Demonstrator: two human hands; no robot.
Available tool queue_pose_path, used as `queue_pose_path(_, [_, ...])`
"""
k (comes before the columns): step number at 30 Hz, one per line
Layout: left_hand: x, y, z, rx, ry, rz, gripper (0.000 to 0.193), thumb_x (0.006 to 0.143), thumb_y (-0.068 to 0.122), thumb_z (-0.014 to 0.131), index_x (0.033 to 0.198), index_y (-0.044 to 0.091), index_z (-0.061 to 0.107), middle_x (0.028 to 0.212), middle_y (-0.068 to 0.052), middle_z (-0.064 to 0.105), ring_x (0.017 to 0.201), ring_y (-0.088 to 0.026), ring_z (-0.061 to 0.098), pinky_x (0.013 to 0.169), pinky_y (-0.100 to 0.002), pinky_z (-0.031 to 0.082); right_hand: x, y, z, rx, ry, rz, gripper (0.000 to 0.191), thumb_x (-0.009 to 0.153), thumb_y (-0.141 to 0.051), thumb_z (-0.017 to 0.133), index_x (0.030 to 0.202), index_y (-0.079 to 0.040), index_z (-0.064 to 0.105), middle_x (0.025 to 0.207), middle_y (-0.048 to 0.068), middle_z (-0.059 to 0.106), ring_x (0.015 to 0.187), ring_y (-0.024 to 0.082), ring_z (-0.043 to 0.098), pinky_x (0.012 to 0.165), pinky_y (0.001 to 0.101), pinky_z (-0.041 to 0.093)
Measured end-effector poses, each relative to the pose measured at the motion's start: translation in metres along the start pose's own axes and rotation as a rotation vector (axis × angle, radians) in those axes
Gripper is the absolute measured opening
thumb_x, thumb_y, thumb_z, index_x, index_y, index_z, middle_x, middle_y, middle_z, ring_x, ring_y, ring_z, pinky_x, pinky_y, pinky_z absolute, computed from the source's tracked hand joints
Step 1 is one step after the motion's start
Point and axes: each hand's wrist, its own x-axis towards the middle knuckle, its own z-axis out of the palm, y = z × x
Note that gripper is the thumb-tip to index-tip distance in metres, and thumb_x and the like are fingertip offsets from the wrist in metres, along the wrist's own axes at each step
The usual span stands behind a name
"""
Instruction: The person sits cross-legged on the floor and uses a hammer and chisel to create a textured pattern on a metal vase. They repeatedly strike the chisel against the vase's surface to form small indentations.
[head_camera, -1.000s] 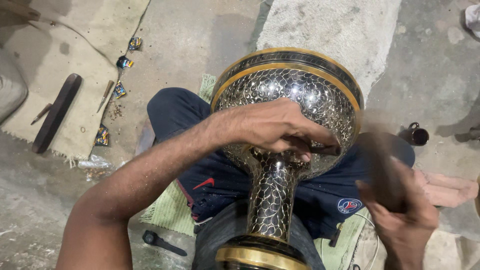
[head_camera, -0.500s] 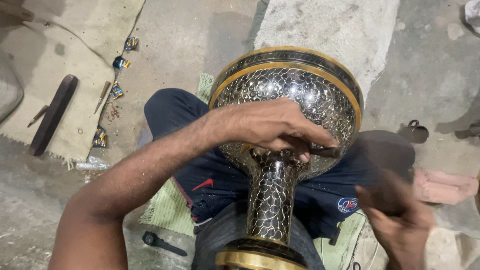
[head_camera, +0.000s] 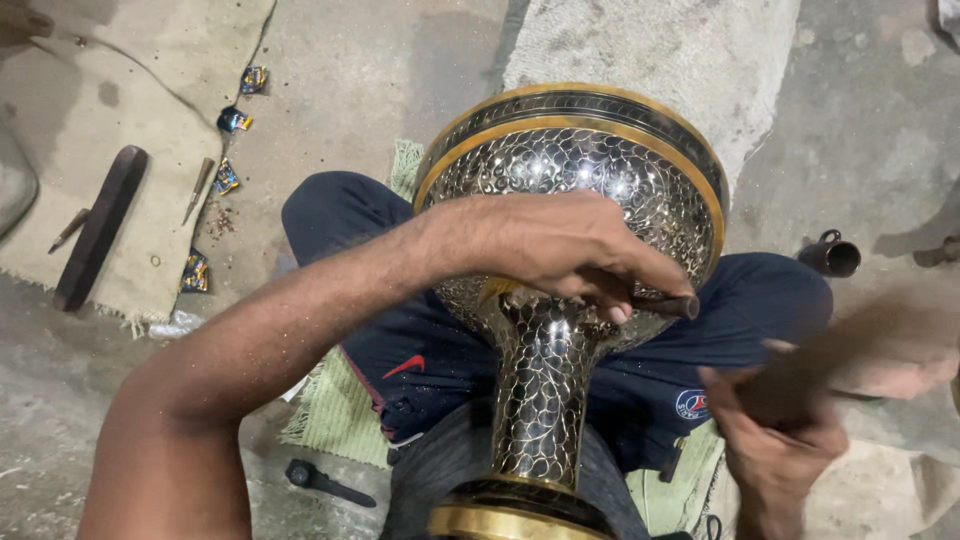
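Note:
A large brass vase (head_camera: 575, 170) with a dark, engraved scale pattern and gold bands lies across my lap, its narrow neck (head_camera: 545, 395) toward me. My left hand (head_camera: 560, 245) rests on the bowl just above the neck and pinches a short dark metal chisel (head_camera: 665, 303), whose tip touches the vase. My right hand (head_camera: 775, 445) is at the lower right, gripping a wooden mallet (head_camera: 840, 355) that is motion-blurred and raised to the right of the chisel.
A long dark wooden block (head_camera: 100, 225), small tools (head_camera: 198, 190) and shiny wrappers (head_camera: 232, 120) lie on a beige mat at the left. A small dark cup (head_camera: 830, 255) sits on the concrete at right. A black tool (head_camera: 320, 482) lies by a green mat (head_camera: 335, 420).
My right hand has swung the mallet: it was upright near the chisel, then moved out and up to the right. My left hand and the vase have stayed put.

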Motion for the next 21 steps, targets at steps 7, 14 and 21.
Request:
queue_pose_path(7, [0.0,-0.003,-0.001,0.02,0.021,0.114,0.039,0.098,0.022,0.071,0.135,0.014,0.063,0.106,-0.004,0.079,0.075,-0.007,0.074,0.066,-0.026,0.063,0.0,-0.007,-0.004,-0.227,-0.065,-0.018,0.056,0.084,-0.003,0.085,0.135,0.002,0.064,0.104,0.01,0.073,0.088,0.015,0.071,0.079,0.025,0.059])
queue_pose_path(14, [0.003,0.01,0.006,0.045,0.021,-0.052,0.037,0.093,0.017,0.069,0.13,0.016,0.066,0.091,-0.002,0.079,0.066,-0.006,0.074,0.053,-0.022,0.063,0.021,-0.006,-0.004,-0.353,-0.304,0.136,0.059,0.074,0.0,0.085,0.129,0.003,0.065,0.11,0.008,0.073,0.096,0.015,0.068,0.083,0.0288,0.057])
queue_pose_path(21, [0.009,0.018,0.012,0.18,0.033,-0.115,0.042,0.091,0.018,0.077,0.131,0.015,0.065,0.08,-0.006,0.077,0.059,-0.012,0.073,0.052,-0.026,0.063,0.023,0.018,-0.013,-0.284,-0.286,0.231,0.04,0.079,0.002,0.08,0.117,-0.001,0.069,0.088,0.003,0.073,0.075,0.012,0.067,0.069,0.0251,0.054])
